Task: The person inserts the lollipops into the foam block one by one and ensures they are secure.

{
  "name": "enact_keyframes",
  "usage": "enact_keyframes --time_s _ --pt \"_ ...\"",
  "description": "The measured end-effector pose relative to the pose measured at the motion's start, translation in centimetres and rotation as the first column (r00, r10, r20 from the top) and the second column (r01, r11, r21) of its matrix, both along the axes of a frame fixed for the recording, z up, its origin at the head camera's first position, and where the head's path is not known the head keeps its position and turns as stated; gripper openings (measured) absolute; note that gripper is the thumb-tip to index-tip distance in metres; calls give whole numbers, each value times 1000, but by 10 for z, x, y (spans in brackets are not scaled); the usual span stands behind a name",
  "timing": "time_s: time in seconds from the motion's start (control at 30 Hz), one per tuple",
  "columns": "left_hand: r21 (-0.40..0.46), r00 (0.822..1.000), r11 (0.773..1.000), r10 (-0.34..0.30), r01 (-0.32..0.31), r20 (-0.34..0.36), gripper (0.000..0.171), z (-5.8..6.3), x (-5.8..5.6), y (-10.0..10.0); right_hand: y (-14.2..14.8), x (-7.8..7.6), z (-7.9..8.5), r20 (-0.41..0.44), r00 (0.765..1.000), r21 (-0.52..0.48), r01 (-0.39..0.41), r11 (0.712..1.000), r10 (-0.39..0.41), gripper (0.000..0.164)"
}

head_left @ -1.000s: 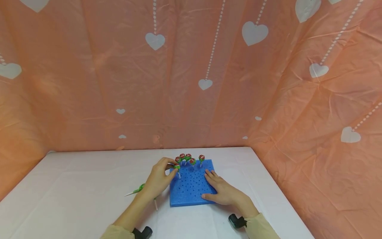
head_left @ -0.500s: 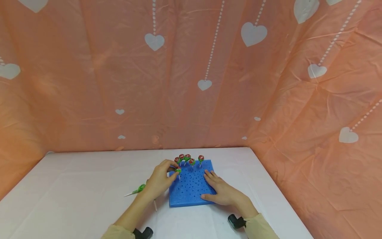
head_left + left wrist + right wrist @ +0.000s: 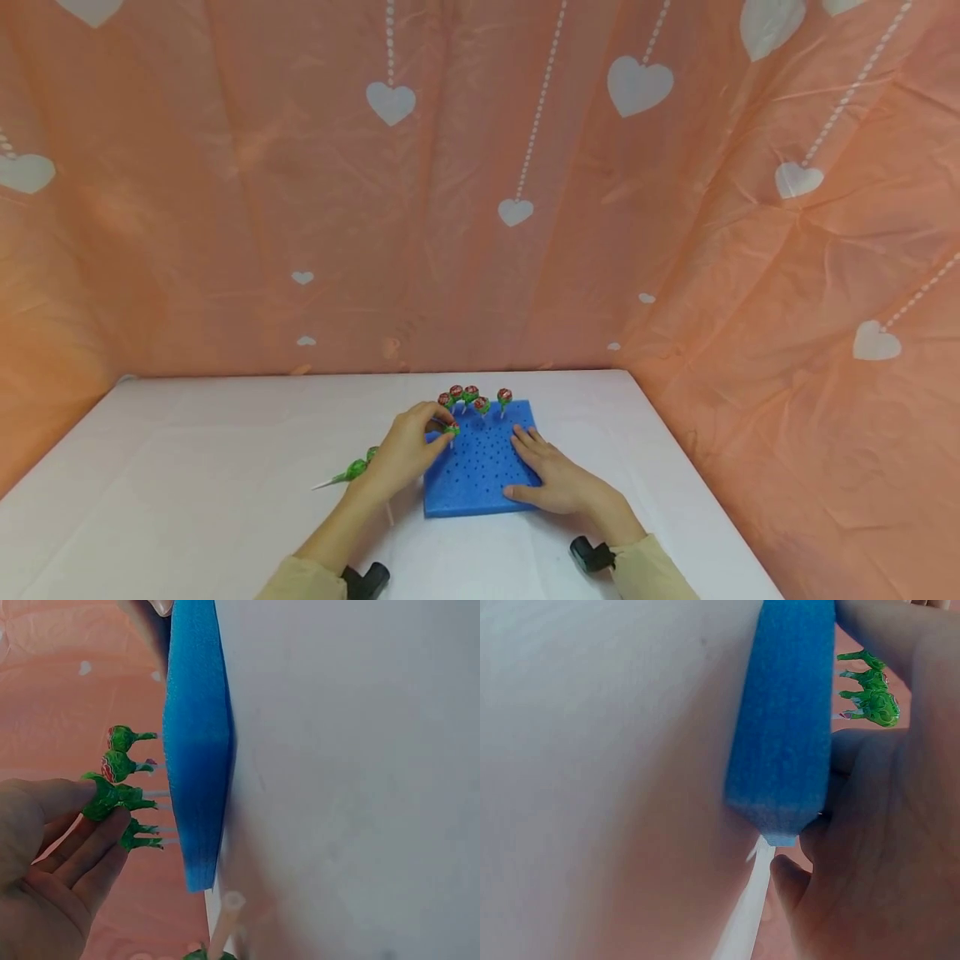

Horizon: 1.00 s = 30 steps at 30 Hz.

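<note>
My left hand (image 3: 408,443) pinches a lollipop (image 3: 100,796) in a green and red wrapper between thumb and fingers. Its white stick points down at the left part of a blue foam block (image 3: 480,479) dotted with small holes. Along the block's far edge stand several lollipops (image 3: 481,406), sticks down in the foam, heads up. With fingers spread, my right hand (image 3: 558,477) rests on the block's right side. In the right wrist view, the right hand (image 3: 885,825) lies along the foam's top face, and lollipop heads (image 3: 874,709) show beyond it.
Loose lollipops (image 3: 355,470) lie on the white table (image 3: 187,475) left of the block, partly hidden behind my left forearm. One stick (image 3: 227,919) pokes up close in the left wrist view. An orange curtain with pale hearts (image 3: 450,250) hangs behind the table.
The left hand has moved slightly right and down with its lollipop, whose head now sits lower toward the foam. My right hand stays in place on the block.
</note>
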<state>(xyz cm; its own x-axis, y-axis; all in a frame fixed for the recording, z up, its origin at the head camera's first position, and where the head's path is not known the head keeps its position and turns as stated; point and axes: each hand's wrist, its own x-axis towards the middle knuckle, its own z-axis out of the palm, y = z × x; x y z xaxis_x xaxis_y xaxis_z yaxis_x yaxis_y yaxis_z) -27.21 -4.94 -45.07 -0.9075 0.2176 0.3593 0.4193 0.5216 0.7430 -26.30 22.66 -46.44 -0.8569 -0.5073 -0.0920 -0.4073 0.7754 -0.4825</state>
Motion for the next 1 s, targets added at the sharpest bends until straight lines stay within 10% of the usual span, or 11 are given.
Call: enact_keyframes --time_s 1.0 --pt "-91 998 995 30 -35 -53 30 7 2 -4 -1 -1 -1 -25 1000 2 -7 1000 7 91"
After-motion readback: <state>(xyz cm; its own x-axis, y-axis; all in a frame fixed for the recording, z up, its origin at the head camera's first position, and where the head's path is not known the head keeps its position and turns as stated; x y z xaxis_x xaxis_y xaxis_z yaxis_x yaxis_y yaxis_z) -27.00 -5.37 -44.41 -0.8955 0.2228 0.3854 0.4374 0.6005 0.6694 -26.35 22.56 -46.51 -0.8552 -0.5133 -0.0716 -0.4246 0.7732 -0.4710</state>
